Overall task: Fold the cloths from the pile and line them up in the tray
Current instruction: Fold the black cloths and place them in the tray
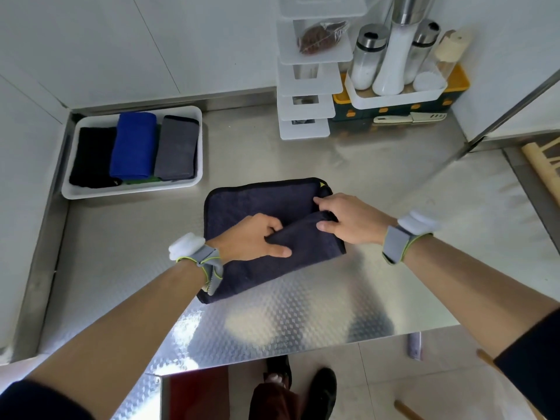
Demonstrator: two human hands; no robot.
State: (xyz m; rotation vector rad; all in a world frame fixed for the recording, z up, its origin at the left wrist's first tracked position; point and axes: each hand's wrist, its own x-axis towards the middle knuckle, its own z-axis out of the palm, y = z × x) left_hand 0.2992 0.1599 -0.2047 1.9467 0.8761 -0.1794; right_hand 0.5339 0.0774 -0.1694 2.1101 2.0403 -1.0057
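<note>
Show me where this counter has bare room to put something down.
Bare counter shows between the tray and the dark cloth, and along the near edge. The back right corner is crowded with jars; the tray looks full.

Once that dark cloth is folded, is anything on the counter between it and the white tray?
Nothing visible: bare steel counter lies between the dark cloth and the tray. Three folded cloths already fill the tray's width.

Steel counter [303, 313] — shakers [368, 56] in white holder [394, 97]

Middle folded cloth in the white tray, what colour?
Bright blue folded cloth, between black cloth and grey cloth; the head view shows it best.
</note>
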